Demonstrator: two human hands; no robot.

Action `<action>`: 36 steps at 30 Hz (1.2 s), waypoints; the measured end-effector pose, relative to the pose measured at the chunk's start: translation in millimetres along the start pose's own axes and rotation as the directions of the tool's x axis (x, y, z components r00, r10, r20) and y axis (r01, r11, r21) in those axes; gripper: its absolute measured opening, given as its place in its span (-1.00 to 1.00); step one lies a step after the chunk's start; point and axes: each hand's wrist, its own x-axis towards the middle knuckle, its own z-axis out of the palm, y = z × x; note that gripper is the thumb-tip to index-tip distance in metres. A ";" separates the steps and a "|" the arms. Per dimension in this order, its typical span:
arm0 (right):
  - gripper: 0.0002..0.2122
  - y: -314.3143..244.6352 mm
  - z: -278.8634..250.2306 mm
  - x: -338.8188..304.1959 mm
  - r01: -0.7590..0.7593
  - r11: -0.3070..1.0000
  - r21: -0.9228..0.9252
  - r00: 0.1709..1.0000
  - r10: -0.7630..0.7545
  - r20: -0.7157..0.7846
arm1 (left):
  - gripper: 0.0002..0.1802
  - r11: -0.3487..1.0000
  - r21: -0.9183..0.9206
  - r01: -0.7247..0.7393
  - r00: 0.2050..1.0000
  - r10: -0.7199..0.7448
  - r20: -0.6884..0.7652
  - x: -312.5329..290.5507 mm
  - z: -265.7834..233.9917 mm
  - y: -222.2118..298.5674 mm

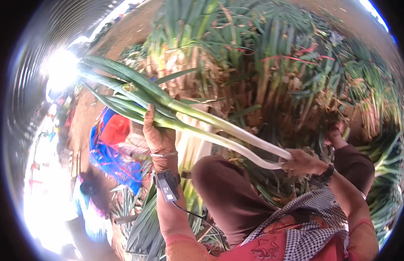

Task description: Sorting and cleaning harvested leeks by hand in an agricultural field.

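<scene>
Through the feed I have two leeks (227, 126), seemingly cleaned, spanning my left grip (161, 138), closed around their greens, and right grip (304, 163), closed on their white ends; shaggy bundles (271, 65) beyond look unstripped.

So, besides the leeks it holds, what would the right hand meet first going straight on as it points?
Following the line of the held leeks, the right hand would probably meet the left hand first, though depth is unclear.

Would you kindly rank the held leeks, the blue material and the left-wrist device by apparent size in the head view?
Largest to smallest:
Held leeks
Blue material, partly covered
Left-wrist device
</scene>
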 end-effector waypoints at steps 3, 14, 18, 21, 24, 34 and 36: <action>-0.81 -47.6 6.8 42.8 0.027 0.999 0.043 0.998 -0.030 0.060 | -0.42 0.991 0.091 -0.101 0.991 0.108 -0.082 -17.6 -13.5 59.4; -0.74 -209.1 84.4 226.3 0.616 0.642 -0.457 0.786 -0.468 0.403 | -0.53 0.009 0.998 -0.064 0.680 0.733 0.037 -203.2 -43.3 272.2; -0.64 -239.5 107.2 282.8 0.682 0.570 -0.459 0.715 -0.384 0.585 | -0.57 0.108 0.948 0.301 0.480 0.842 -0.248 -299.6 -54.2 250.0; -0.59 -223.5 110.3 324.6 0.679 0.496 -0.542 0.712 -0.264 0.651 | -0.55 0.816 0.564 0.124 0.419 0.473 -0.775 -348.6 -92.1 201.7; -0.60 -201.2 110.9 351.1 0.591 0.383 -0.710 0.799 -0.155 0.581 | -0.37 0.847 0.158 0.507 0.571 -0.193 -0.798 -334.5 -52.9 134.9; -0.71 -124.4 139.0 347.7 0.559 -0.059 -0.827 0.714 -0.473 0.517 | -0.25 -0.532 0.842 0.091 0.950 -0.208 -0.234 -188.1 -117.7 105.6; -0.71 -118.8 143.9 326.8 0.564 0.034 -0.825 0.743 -0.456 0.489 | -0.15 -0.644 0.763 -0.060 0.951 -0.268 -0.152 -180.0 -132.0 88.2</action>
